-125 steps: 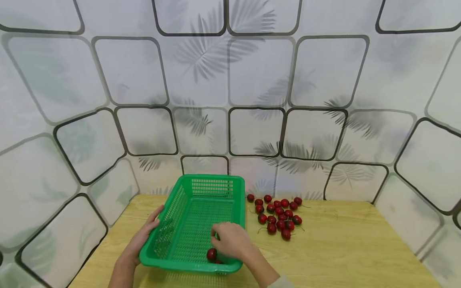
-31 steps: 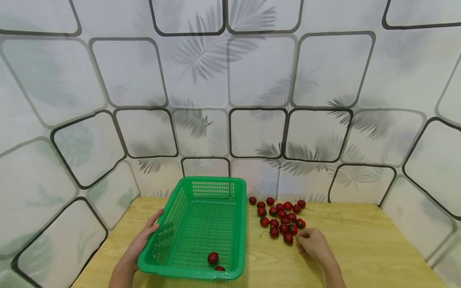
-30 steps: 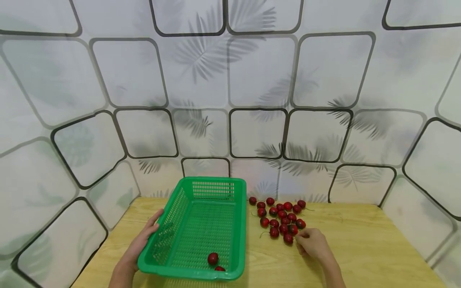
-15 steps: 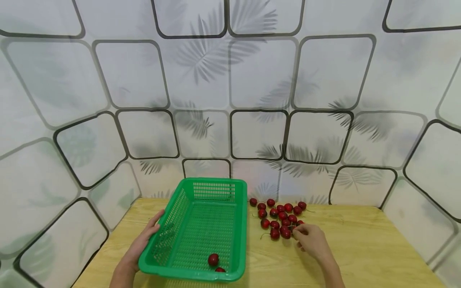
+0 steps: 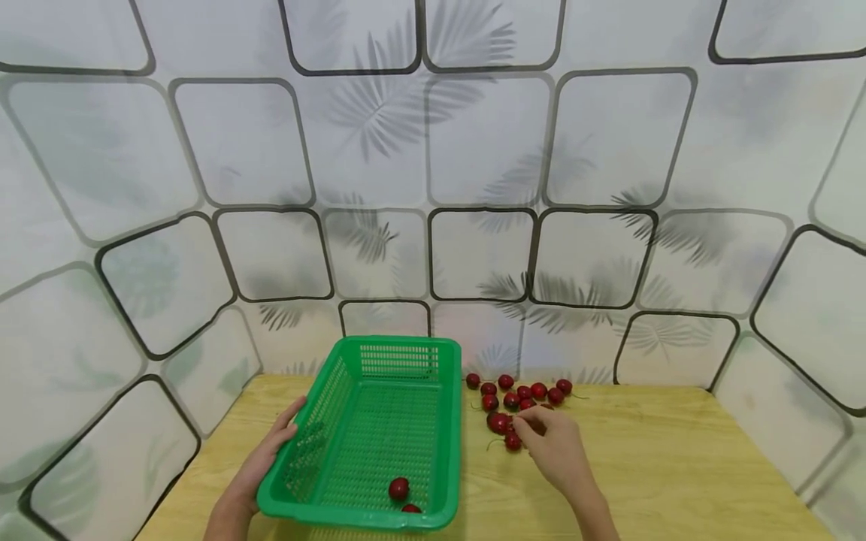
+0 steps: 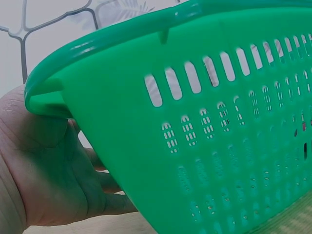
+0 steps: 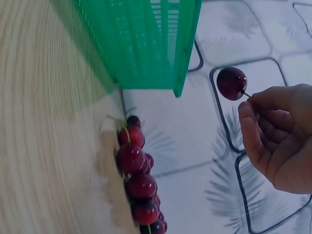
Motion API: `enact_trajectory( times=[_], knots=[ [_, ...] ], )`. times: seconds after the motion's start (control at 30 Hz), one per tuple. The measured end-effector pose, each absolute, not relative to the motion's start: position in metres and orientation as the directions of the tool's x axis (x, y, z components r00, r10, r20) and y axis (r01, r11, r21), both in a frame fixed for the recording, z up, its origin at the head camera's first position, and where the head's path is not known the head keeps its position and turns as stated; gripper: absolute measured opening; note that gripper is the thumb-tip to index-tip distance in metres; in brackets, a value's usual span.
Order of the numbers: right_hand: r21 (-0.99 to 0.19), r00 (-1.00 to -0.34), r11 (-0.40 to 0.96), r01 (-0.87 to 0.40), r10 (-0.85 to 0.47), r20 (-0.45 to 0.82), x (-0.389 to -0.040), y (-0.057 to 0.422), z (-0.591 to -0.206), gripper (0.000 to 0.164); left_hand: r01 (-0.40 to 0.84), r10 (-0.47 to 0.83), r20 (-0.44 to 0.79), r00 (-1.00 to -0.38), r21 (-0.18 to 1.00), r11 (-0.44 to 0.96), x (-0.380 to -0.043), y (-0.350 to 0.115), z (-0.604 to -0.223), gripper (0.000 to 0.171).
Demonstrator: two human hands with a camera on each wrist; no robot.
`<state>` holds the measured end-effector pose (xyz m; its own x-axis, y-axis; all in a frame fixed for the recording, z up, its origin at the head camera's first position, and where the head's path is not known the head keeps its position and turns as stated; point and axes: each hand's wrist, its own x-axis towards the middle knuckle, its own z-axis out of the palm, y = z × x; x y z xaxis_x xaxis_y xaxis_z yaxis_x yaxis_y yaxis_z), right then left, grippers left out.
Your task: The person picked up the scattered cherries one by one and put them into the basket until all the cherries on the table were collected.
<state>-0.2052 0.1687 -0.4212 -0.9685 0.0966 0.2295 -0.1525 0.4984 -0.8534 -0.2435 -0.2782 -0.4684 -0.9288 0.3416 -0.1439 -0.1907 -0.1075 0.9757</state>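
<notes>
My right hand (image 5: pixel 556 448) pinches a dark red cherry (image 7: pixel 232 83) by its stem between thumb and forefinger, the fruit hanging off the fingertips in the right wrist view. In the head view this hand covers part of a loose group of cherries (image 5: pixel 538 391) on the table, right of the green plastic basket (image 5: pixel 358 518). Two cherries (image 5: pixel 399 489) lie inside the basket's near right corner. My left hand (image 5: pixel 260 460) rests against the basket's left outer side. Its fingers (image 6: pixel 117 204) stretch along the wall below the rim, partly hidden behind the basket in the left wrist view.
A light wood table (image 5: pixel 676 466) bears everything, its surface running on right of the cherries. A pale patterned wall covering (image 5: pixel 487 255) rises directly behind the basket and cherries and encloses both sides.
Earlier my right hand was in the basket, then it moved to the right edge of the cherries. It now lifts a cherry by its stem and has shifted left. My left hand stays put.
</notes>
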Motion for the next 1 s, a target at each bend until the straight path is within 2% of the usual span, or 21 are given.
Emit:
enact_trajectory(
  times=[0.37,0.67,0.87,1.0],
  knots=[
    [-0.810,-0.888,0.421,-0.409,0.021,0.459,-0.187,0.125,-0.416,0.014,-0.198,0.309,-0.159,-0.938,0.975,-0.099,-0.242,-0.279,-0.468,0.062],
    [-0.773,-0.846,0.376,-0.511,-0.060,0.531,-0.185,0.097,-0.420,0.012,-0.184,0.315,-0.143,-0.938,0.977,-0.106,-0.242,-0.277,-0.469,0.062],
    [-0.647,-0.764,0.427,-0.631,-0.195,0.616,-0.189,0.078,-0.421,0.011,-0.180,0.331,-0.136,-0.934,0.978,-0.106,-0.241,-0.277,-0.472,0.062],
    [-0.570,-0.738,0.482,-0.665,-0.311,0.599,-0.195,0.066,-0.419,0.008,-0.183,0.327,-0.138,-0.935,0.977,-0.111,-0.242,-0.278,-0.470,0.063]
  ],
)
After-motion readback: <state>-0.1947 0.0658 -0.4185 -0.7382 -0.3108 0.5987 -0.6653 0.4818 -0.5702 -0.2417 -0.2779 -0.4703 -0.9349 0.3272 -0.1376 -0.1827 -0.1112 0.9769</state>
